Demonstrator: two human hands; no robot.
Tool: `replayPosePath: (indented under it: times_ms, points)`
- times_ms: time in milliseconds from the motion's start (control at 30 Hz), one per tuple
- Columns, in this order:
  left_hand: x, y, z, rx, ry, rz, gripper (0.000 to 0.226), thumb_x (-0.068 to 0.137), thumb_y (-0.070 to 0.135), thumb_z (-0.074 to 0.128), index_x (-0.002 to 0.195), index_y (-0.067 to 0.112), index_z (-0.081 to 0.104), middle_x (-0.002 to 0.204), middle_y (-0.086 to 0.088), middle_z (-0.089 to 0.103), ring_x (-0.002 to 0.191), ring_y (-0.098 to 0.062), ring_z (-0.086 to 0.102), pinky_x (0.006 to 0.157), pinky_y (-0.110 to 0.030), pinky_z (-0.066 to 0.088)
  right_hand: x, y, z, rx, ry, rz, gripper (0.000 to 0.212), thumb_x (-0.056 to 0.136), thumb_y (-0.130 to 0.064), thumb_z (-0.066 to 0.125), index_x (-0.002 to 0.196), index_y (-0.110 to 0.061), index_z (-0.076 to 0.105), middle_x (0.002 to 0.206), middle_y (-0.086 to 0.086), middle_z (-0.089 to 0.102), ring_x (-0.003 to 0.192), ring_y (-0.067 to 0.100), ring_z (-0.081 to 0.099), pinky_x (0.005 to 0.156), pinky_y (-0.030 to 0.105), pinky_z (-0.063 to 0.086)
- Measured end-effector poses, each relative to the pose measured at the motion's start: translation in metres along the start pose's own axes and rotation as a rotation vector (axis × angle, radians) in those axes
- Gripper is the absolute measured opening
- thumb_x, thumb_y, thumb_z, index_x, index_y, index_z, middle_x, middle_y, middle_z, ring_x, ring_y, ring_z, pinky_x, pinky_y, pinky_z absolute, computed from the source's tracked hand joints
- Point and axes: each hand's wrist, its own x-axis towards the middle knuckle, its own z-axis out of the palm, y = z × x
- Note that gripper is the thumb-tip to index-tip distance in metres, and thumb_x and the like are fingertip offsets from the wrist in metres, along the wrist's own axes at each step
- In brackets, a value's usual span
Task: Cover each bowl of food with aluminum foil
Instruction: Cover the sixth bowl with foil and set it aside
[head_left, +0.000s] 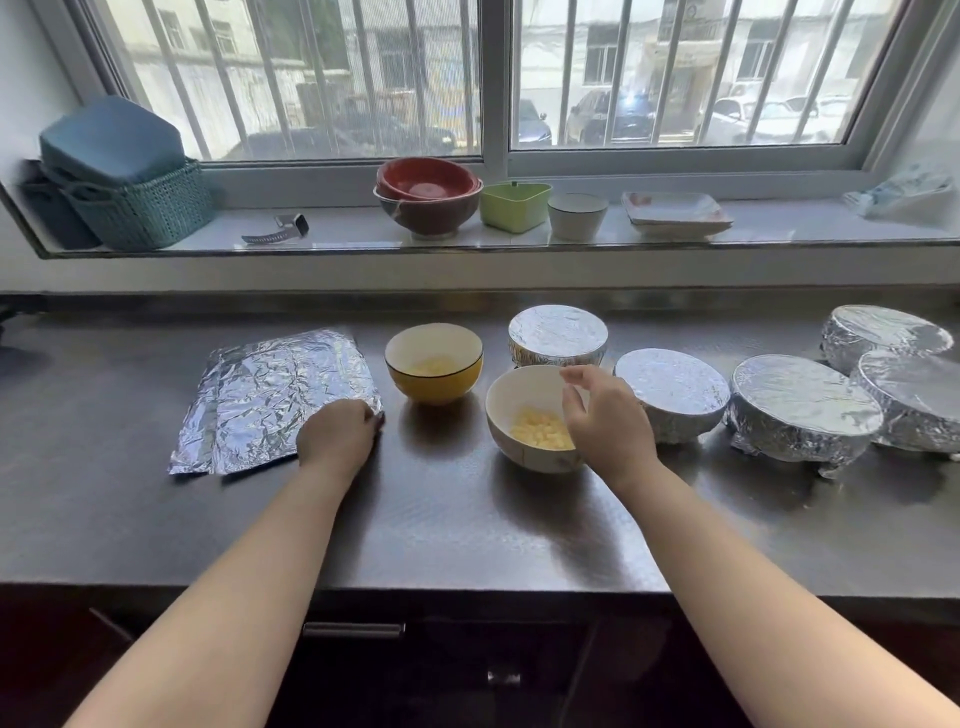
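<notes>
A stack of flat aluminum foil sheets (275, 400) lies on the dark counter at the left. My left hand (340, 434) rests on its near right corner, fingers curled at the foil's edge. A yellow bowl (434, 364) with pale yellow food stands uncovered to the right of the foil. A white bowl (524, 410) with yellow food pieces stands uncovered in front of it. My right hand (605, 415) hovers at the white bowl's right rim with fingers loosely bent, holding nothing. Several foil-covered bowls (672, 395) line up to the right.
The counter's front edge (467, 587) runs above dark cabinets. On the windowsill stand stacked red bowls (428, 195), a green container (514, 205), a white cup (577, 215), square plates (675, 213), a teal basket (137, 200) and a metal tool (278, 231).
</notes>
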Motion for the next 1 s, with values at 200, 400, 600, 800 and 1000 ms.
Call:
replayPosePath:
  times_ms: [200,400,600,800,1000]
  points:
    - [0.010,-0.004,-0.015,-0.750,0.404,-0.415,0.022,0.094,0.018,0.044,0.094,0.007,0.063,0.090,-0.014,0.064,0.088,-0.035,0.060,0.066,-0.030,0.035,-0.004,0.010,0.004,0.011,0.034,0.035,0.033,0.098,-0.014,0.049,0.128,-0.005,0.060,0.131,0.010,0.061,0.127,0.027,0.049,0.108,0.034,0.032]
    - [0.022,0.023,-0.047,-0.946,0.752,-0.258,0.026,0.098,0.022,0.037,0.101,0.002,0.055,0.096,-0.020,0.063,0.087,-0.034,0.058,0.069,-0.032,0.038,-0.004,0.008,0.001,0.239,0.011,0.190,0.040,0.102,-0.026,0.043,0.138,-0.009,0.051,0.141,0.005,0.054,0.134,0.019,0.044,0.110,0.030,0.029]
    - [0.003,0.081,-0.066,-0.905,0.779,0.201,0.026,0.101,0.027,0.039,0.101,0.006,0.055,0.089,-0.006,0.061,0.080,-0.023,0.059,0.070,-0.040,0.051,0.001,0.011,-0.007,0.371,0.021,0.283,0.040,0.103,-0.031,0.042,0.135,-0.009,0.053,0.135,0.005,0.058,0.127,0.020,0.052,0.106,0.033,0.038]
    - [-0.044,0.136,-0.061,-0.750,0.515,0.697,0.014,0.098,0.020,0.047,0.101,0.009,0.056,0.079,-0.003,0.066,0.067,-0.018,0.062,0.060,-0.032,0.050,0.004,0.009,-0.017,0.329,0.063,0.214,0.041,0.105,-0.025,0.035,0.145,-0.015,0.039,0.139,0.008,0.055,0.128,0.025,0.051,0.101,0.032,0.036]
    - [-0.067,0.152,-0.045,-0.452,0.453,1.062,0.006,0.091,0.016,0.056,0.094,0.014,0.060,0.079,-0.005,0.068,0.074,-0.026,0.061,0.064,-0.035,0.048,0.009,0.013,-0.031,0.249,0.038,0.050,0.066,0.098,-0.013,0.047,0.152,-0.040,0.020,0.130,0.008,0.061,0.118,0.026,0.057,0.093,0.034,0.039]
